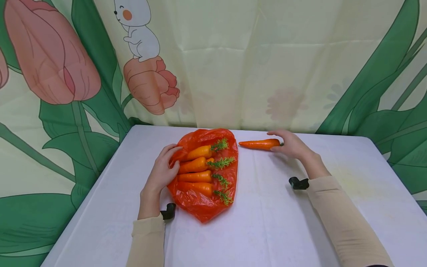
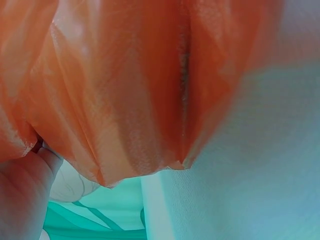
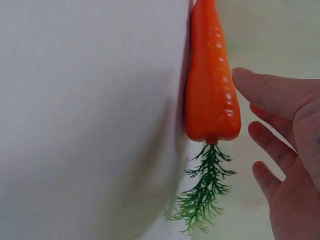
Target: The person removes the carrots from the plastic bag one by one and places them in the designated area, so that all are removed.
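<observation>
A red plastic bag (image 1: 203,211) lies spread on the table, with several orange carrots (image 1: 198,177) with green feathery tops in it. The tops point right. My left hand (image 1: 162,168) grips the bag's left edge, and the bag (image 2: 115,90) fills much of the left wrist view. To the right of the bag a single carrot (image 1: 258,144) rests on the table, its tip toward the bag. My right hand (image 1: 290,145) is at its thick end with fingers spread. In the right wrist view the thumb is close beside the carrot (image 3: 210,85); whether it touches, I cannot tell.
A white cloth covers the table (image 1: 267,230). Behind it hangs a printed curtain (image 1: 220,66) with tulips, leaves and a white cartoon animal. A black wrist camera mount (image 1: 298,183) sits at the right cuff, another (image 1: 168,211) at the left.
</observation>
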The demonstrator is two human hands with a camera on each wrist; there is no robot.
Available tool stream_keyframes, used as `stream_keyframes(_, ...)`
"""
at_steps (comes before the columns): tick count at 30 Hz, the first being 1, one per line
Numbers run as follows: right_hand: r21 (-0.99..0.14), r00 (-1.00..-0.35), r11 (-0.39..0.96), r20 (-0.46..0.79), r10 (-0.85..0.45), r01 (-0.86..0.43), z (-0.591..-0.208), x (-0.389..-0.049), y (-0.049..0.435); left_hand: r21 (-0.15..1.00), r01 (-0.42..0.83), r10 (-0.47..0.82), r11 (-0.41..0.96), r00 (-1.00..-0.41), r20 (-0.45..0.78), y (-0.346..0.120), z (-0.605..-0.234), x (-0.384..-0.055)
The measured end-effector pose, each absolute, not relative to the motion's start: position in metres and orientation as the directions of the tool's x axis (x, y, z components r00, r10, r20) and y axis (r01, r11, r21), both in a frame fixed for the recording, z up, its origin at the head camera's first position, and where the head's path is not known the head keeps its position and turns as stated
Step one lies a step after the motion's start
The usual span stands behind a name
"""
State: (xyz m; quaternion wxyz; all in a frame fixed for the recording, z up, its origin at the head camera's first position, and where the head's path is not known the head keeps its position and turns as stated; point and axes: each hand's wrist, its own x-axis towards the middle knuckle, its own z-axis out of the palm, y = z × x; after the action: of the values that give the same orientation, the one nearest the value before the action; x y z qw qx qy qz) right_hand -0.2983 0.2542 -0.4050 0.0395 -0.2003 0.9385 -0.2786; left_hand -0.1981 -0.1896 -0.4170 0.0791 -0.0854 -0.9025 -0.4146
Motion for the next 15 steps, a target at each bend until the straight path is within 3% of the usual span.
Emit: stream_keyframes(15, -0.558, -0.91, 0.737, 0.087, -0.405, -0.382, -0.393, -0.278, 0.236, 0.746, 0.211, 0.09, 0.632, -0.976, 0.2, -0.189, -0.415, -0.197)
